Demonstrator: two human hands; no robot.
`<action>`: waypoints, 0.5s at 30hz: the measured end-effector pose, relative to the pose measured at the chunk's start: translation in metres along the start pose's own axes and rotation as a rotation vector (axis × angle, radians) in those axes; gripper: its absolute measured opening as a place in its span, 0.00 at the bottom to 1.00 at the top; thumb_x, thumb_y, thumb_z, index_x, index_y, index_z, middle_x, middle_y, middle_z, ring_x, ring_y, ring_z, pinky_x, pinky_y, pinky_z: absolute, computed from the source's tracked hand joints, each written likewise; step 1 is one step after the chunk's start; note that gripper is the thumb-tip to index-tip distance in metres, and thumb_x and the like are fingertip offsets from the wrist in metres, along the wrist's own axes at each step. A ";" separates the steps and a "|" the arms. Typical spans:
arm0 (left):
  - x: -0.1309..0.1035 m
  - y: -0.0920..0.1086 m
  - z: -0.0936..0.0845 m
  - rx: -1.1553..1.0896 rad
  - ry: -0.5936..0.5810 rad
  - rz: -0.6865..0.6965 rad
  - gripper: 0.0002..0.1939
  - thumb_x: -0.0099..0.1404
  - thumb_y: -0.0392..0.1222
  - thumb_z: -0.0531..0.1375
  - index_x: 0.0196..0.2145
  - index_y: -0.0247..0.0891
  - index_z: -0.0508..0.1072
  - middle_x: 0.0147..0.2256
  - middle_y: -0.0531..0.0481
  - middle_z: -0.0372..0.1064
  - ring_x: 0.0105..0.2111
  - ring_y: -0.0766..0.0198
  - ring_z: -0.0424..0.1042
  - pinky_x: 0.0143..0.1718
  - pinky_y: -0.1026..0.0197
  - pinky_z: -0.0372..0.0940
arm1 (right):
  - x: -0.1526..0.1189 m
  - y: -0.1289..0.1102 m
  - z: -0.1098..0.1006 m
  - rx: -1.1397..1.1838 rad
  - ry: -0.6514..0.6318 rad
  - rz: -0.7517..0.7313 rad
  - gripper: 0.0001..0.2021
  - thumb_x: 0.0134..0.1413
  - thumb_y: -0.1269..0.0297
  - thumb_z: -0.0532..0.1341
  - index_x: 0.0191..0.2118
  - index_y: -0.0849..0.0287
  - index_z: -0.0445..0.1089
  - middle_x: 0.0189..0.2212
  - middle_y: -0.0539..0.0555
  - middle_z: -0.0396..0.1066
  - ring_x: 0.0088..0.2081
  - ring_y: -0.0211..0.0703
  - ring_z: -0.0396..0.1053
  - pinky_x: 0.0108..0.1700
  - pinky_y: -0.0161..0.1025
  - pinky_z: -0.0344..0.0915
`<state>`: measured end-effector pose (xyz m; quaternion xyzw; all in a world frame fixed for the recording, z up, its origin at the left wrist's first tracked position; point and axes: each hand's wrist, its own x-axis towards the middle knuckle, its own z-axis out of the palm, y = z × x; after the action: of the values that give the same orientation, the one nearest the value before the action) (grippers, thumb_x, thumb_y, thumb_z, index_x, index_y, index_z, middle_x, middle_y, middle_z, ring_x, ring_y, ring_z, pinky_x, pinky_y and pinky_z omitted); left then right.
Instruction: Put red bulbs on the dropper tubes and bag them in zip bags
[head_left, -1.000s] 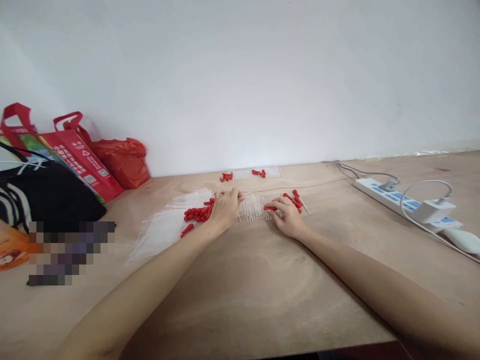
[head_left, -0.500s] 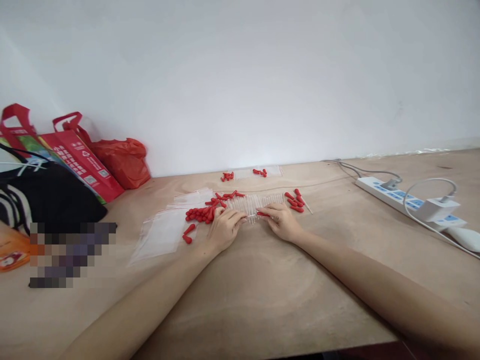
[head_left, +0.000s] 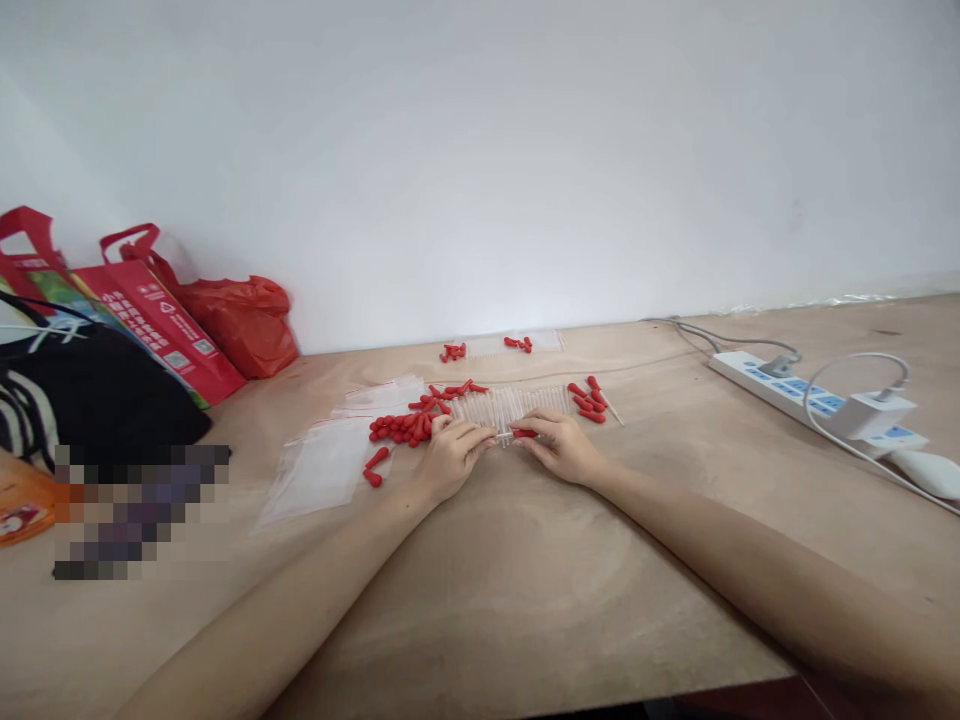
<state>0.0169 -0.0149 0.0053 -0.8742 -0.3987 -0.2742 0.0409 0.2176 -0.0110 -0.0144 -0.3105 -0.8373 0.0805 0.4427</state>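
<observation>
A: In the head view, what has the left hand [head_left: 450, 455] got?

B: A narrow pinch — thumb and fingertips closed on a thin tube [head_left: 504, 435], its free end pointing to three o'clock.

A: And the right hand [head_left: 564, 447]?

B: Also a narrow pinch, on a red bulb [head_left: 525, 434] that points to nine o'clock, towards the tube.

A: Is one inside the other?

B: I can't tell. They come together between the fingertips, and the join is too small to make out.

A: Where is that, exactly?

B: At the near edge of a row of tubes [head_left: 480, 405] on the table [head_left: 487, 590]. The row spreads at twelve o'clock from the fingertips, its tubes side by side, running roughly twelve to six.

A: Any more bulbs about?

B: A pile [head_left: 397, 430] at ten o'clock from the left hand, and a loose pair [head_left: 375, 467] at nine, just beside some clear bags [head_left: 315, 475]. A small group [head_left: 589, 400] lies at one o'clock from the right hand.

A: Further out?

B: Far bulbs [head_left: 453, 353] at about twelve — near the wall [head_left: 525, 180]. A power strip [head_left: 780, 390] sits between two and three, well apart from the hands; a red bag [head_left: 244, 325] stands at ten, a black bag [head_left: 105, 400] nearer nine.
</observation>
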 end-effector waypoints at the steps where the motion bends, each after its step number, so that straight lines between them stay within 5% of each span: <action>1: 0.000 0.000 0.000 -0.002 0.005 0.009 0.11 0.65 0.42 0.50 0.35 0.41 0.72 0.32 0.51 0.73 0.32 0.64 0.67 0.41 0.58 0.51 | 0.000 0.000 0.000 0.000 -0.002 -0.002 0.11 0.54 0.65 0.54 0.41 0.57 0.69 0.32 0.56 0.69 0.34 0.41 0.66 0.38 0.39 0.64; 15: -0.001 0.000 -0.001 0.024 -0.018 0.169 0.13 0.66 0.39 0.48 0.37 0.41 0.72 0.28 0.52 0.72 0.29 0.65 0.67 0.38 0.58 0.51 | -0.002 0.006 0.001 -0.014 -0.012 -0.136 0.10 0.56 0.65 0.52 0.38 0.56 0.70 0.30 0.54 0.69 0.32 0.40 0.65 0.36 0.38 0.62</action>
<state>0.0154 -0.0157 0.0056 -0.9065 -0.3272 -0.2571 0.0709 0.2205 -0.0074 -0.0187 -0.2554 -0.8598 0.0462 0.4398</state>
